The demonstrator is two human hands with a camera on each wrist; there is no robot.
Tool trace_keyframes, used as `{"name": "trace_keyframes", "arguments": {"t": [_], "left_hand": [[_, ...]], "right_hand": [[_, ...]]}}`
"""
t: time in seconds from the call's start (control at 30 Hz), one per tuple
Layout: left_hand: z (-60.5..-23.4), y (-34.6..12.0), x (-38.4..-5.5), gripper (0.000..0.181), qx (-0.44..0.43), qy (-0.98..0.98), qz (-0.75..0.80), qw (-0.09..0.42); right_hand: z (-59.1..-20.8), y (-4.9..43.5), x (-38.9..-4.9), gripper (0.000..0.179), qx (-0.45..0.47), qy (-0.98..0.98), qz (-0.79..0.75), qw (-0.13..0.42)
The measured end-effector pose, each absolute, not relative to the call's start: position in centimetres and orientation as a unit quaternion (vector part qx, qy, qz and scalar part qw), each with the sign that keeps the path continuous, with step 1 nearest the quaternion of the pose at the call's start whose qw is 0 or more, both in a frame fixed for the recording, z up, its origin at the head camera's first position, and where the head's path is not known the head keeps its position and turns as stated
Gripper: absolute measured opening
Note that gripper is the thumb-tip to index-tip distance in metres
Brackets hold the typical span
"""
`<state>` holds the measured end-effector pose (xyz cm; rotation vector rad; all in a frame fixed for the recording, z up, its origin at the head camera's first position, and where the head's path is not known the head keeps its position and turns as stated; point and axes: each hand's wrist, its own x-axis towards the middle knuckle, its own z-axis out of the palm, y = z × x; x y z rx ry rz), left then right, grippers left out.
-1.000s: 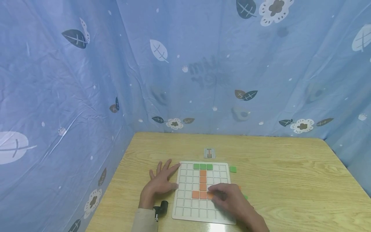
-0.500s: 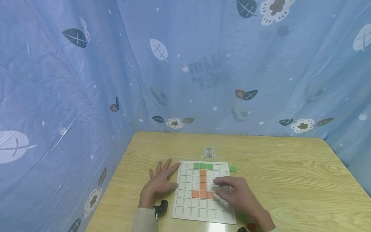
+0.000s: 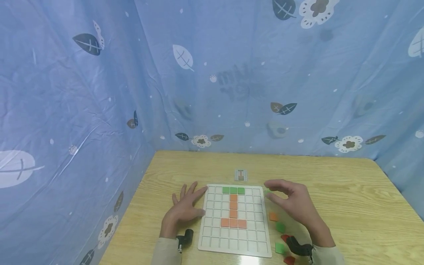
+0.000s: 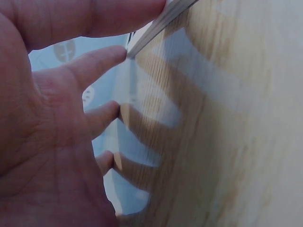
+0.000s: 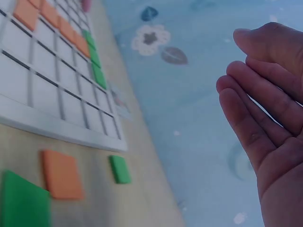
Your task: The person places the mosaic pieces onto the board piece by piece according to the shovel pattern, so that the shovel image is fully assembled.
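A white grid board [image 3: 234, 220] lies flat on the wooden table [image 3: 331, 191], low in the centre of the head view. Three green tiles [image 3: 233, 190] sit side by side in its top row, with orange tiles [image 3: 233, 210] running down from the middle one and spreading into a short row of three at the bottom.

A second ago the right hand [image 3: 293, 201] lay over the lower right part of the board by the orange row; it has since lifted off and moved up and to the right, past the board's upper right corner. That uncovered loose orange, green and red tiles [image 3: 279, 232] on the table just right of the board.

The right hand hovers with fingers loosely bent and thumb apart; it seems to hold nothing, though a small green tile [image 5: 120, 169] beneath it is mostly hidden from above. The left hand [image 3: 184, 208] has stayed flat on the table, fingers spread, fingertips touching the board's left edge.
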<state>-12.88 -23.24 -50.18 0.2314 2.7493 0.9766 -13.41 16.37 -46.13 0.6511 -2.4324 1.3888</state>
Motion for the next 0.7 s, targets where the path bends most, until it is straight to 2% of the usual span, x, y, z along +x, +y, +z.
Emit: {"name": "trace_keyframes", "arguments": {"t": [0.23,0.7], "left_hand": [[-49.9,-23.1,-12.7,0.092,0.080,0.931,0.340,0.104],[-49.9,-23.1,-12.7,0.093,0.079,0.931,0.340,0.105]], "right_hand": [[-45.4,17.3,-14.4,0.030,0.210,-0.828,0.506,0.120],[-46.8,18.0,-15.7,0.033,0.175,-0.844,0.503,0.067]]}}
